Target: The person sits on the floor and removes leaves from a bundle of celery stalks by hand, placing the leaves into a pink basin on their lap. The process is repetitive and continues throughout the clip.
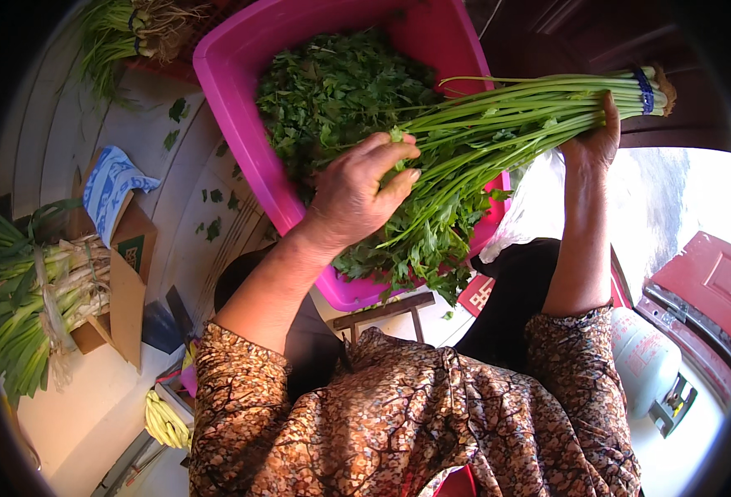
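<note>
My right hand (pixel 592 136) grips a bunch of leafy celery (pixel 527 112) from below, near its root end. A blue band (pixel 643 92) ties the stalks just short of the brown roots. The bunch slants down to the left, its leafy tops over a pink plastic tub (pixel 235 118). My left hand (pixel 368 186) is at the leafy part, thumb and forefinger slightly apart, with bits of green beside the fingertips. Whether it pinches a leaf cannot be made out. A heap of loose green leaves (pixel 347 87) lies in the tub.
To the left, a cardboard box (pixel 131 279) stands by bundled leeks or large scallions (pixel 49 304). Another rooted green bundle (pixel 129 31) lies upper left. Leaf scraps (pixel 213 230) dot the floor. A small wooden stool (pixel 384 310) is below the tub, a gas cylinder (pixel 642 360) lower right.
</note>
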`<state>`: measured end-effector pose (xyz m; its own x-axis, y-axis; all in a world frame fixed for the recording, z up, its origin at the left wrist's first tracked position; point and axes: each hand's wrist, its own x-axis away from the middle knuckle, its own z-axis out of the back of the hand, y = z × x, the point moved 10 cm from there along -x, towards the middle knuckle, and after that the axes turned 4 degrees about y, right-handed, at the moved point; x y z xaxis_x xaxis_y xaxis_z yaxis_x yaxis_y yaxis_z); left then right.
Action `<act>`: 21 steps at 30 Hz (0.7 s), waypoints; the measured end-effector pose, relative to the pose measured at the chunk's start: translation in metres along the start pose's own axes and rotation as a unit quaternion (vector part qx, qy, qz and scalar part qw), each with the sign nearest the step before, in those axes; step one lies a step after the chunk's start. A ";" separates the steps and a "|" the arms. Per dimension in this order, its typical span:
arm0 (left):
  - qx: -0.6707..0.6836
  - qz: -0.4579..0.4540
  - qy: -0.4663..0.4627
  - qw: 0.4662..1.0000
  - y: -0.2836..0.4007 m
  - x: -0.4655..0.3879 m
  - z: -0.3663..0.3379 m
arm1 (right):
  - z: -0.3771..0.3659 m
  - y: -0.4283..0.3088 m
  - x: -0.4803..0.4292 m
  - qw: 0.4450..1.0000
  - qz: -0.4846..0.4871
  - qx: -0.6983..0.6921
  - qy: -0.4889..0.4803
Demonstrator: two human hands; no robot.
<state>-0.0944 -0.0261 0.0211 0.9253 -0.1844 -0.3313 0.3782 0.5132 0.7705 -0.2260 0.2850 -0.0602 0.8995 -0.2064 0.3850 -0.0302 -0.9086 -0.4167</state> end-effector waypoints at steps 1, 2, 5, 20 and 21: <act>-0.050 -0.028 0.031 0.998 0.006 0.000 -0.001 | -0.001 0.003 0.001 1.000 -0.002 0.005 0.000; -0.072 -0.034 0.038 0.996 0.006 -0.001 -0.006 | -0.001 0.006 0.002 1.000 -0.004 0.009 0.001; -0.057 0.036 -0.008 0.998 -0.008 0.007 -0.025 | -0.006 0.013 0.005 0.999 -0.015 0.019 -0.027; -0.180 0.016 0.047 0.983 -0.015 -0.003 -0.034 | -0.010 0.026 0.012 0.998 -0.048 -0.015 -0.048; -0.201 0.016 0.043 0.979 -0.015 -0.002 -0.034 | -0.010 0.027 0.012 0.997 -0.051 -0.013 -0.051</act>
<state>-0.1032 -0.0048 -0.0082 0.9240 -0.1009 -0.3689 0.2923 0.8084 0.5109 -0.2203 0.2542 -0.0581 0.9383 -0.0760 0.3375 0.0535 -0.9320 -0.3586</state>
